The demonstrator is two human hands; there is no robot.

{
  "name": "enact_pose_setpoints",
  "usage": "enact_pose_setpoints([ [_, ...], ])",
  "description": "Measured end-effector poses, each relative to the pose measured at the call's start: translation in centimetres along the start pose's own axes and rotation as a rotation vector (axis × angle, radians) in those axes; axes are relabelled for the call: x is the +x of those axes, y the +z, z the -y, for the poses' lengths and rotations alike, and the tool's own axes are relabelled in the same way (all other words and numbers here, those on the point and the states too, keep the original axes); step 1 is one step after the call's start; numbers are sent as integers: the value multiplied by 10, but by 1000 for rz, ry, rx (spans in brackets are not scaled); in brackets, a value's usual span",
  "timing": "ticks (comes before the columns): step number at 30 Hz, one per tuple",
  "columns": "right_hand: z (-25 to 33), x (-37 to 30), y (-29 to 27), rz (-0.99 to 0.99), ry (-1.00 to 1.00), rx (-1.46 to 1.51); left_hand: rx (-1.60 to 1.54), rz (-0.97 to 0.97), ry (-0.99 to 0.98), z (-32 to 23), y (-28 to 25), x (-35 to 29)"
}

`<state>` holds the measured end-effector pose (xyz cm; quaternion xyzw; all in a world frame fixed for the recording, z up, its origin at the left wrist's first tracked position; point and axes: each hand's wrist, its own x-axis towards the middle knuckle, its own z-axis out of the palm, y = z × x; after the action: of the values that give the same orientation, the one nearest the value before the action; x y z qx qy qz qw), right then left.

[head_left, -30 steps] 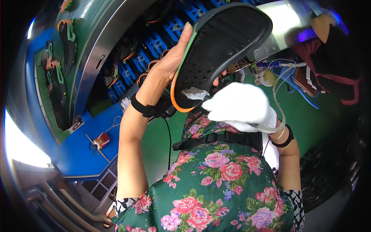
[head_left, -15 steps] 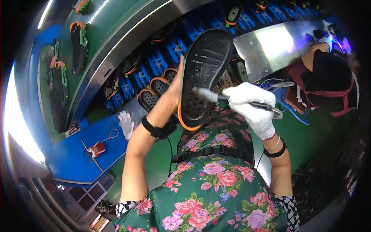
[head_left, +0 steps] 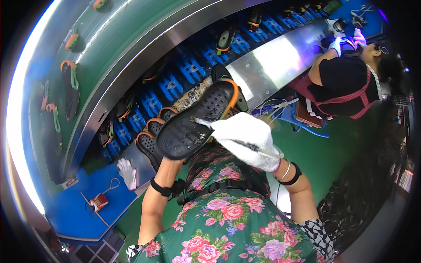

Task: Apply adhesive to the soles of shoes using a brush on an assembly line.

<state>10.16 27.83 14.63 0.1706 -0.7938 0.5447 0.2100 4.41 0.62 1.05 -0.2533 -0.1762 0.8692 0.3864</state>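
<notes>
A black shoe sole (head_left: 186,131) with an orange edge round its perforated end is held up in front of me, tilted, that end to the upper right. My bare left hand (head_left: 172,163) grips its lower end from beneath; most of the fingers are hidden behind it. My right hand (head_left: 243,138), in a white knit glove, is closed round a brush (head_left: 203,122) with a dark handle and a pale tube at its back. The brush tip touches the sole's inner face near its middle. Wet-looking shiny patches show on that face.
Several similar soles (head_left: 149,144) lie behind it on a metal ledge. Beyond runs a rack of blue holders (head_left: 171,85) beside a green conveyor (head_left: 94,65) bearing shoe parts. A blue table (head_left: 74,210) at left holds a white glove (head_left: 127,173). A co-worker (head_left: 342,83) works at right.
The sole has been swung round and lowered, so its orange perforated end now points up and right instead of down. The brush has moved left with my right hand. The whole view has shifted.
</notes>
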Motion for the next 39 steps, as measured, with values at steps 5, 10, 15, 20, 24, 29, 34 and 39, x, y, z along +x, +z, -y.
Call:
enact_pose_setpoints([
  [5, 12, -2, -4, -51, -41, -44, 679, 62, 122, 61, 42, 18],
  [10, 27, 9, -7, -53, -21, -106, 666, 53, 171, 55, 9, 23],
  [15, 27, 23, -5, -48, -95, -182, 285, 2, -6, 104, 52, 32],
  [20, 18, 21, 7, 24, -84, -143, 453, 167, -39, 86, 25, 23],
  [24, 25, 23, 22, 45, -96, -16, 668, -149, 44, 70, 1, 22],
  [29, 20, 7, 17, 30, 31, -60, 649, 17, 104, 95, 40, 25],
  [34, 6, 2, 16, 162, -85, 14, 846, -163, 45, 43, -8, 34],
  [39, 5, -2, 23, 62, 25, 91, 850, 165, 206, 90, 53, 48],
])
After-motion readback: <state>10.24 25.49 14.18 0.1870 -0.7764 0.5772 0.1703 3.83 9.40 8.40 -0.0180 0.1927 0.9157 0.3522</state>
